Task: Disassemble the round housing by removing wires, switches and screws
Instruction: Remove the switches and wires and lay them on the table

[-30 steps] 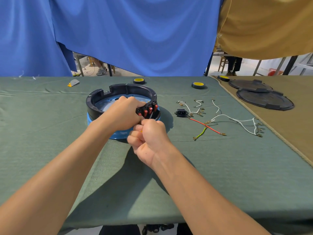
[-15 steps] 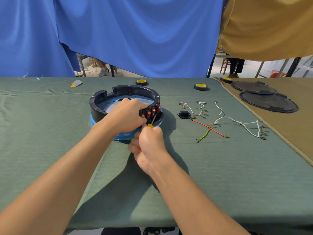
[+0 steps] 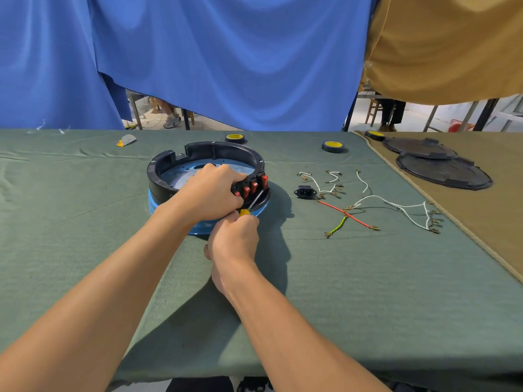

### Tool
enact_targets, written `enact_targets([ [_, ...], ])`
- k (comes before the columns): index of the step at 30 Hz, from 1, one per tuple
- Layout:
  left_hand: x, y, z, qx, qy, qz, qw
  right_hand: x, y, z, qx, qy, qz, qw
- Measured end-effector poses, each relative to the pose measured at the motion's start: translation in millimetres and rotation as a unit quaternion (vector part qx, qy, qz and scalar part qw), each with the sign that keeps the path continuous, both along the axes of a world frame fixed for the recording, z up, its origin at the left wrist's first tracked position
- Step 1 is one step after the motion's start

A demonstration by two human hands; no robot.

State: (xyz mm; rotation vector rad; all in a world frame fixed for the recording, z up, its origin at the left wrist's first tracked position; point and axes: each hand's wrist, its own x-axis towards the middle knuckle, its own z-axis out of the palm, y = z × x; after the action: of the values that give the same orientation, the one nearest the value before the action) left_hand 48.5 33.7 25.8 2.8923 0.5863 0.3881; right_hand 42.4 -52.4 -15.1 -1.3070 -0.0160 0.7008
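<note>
The round housing [image 3: 181, 159], a black ring on a blue base, sits on the green cloth ahead of me. Red rocker switches [image 3: 254, 186] line its near right wall. My left hand [image 3: 210, 190] grips the housing wall just left of the switches. My right hand [image 3: 235, 239] is closed on a yellow-handled screwdriver [image 3: 253, 202], whose shaft points up at the wall beside the switches. Removed wires [image 3: 396, 206], white, red and green-yellow, and a black power socket [image 3: 305, 192] lie to the right.
Two yellow-topped black wheels [image 3: 334, 145] and a small grey and yellow piece [image 3: 126, 140] lie further back. Two black round covers [image 3: 444, 172] rest on the tan cloth at right. Blue and tan curtains hang behind the table. The table's front edge is near my elbows.
My right hand has dropped back slightly from the housing, exposing the screwdriver's yellow handle and shaft aimed at the switch panel. My left hand keeps its hold on the housing.
</note>
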Motion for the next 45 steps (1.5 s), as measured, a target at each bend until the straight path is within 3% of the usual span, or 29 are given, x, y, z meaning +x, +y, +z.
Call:
enact_targets([
  [3, -1, 0, 0, -0.001, -0.003, -0.004, 1.0, 1, -3, 0, 0.02, 0.047, -0.01, 0.999],
  [7, 0, 1, -1, -0.006, -0.01, 0.0, 1.0, -2, -1, -8, -0.017, -0.031, -0.011, 0.999],
  [13, 1, 4, -3, -0.013, -0.02, -0.003, 1.0, 35, -28, -5, 0.119, 0.05, 0.009, 0.992],
  [18, 1, 4, -4, -0.015, -0.021, 0.005, 1.0, 51, -40, -7, 0.087, 0.007, -0.011, 0.996],
  [22, 0, 5, -4, -0.016, -0.018, 0.008, 1.0, 90, -47, -4, -0.037, -0.182, -0.038, 0.982],
  [25, -1, 5, -4, -0.003, -0.019, 0.01, 1.0, 110, -46, 5, -0.128, -0.336, -0.018, 0.933],
  [28, -1, 6, -7, 0.015, -0.022, 0.007, 1.0, 121, -41, 5, -0.17, -0.479, -0.012, 0.861],
  [34, 2, 10, -11, 0.013, -0.033, 0.014, 0.999, 126, -27, -3, -0.186, -0.589, -0.006, 0.787],
  [41, 3, 12, -13, 0.013, -0.036, 0.022, 0.999, 128, -27, -1, -0.164, -0.592, -0.009, 0.789],
  [45, 2, 13, -14, 0.009, -0.038, 0.024, 0.999, 132, -34, 9, -0.127, -0.532, -0.004, 0.837],
])
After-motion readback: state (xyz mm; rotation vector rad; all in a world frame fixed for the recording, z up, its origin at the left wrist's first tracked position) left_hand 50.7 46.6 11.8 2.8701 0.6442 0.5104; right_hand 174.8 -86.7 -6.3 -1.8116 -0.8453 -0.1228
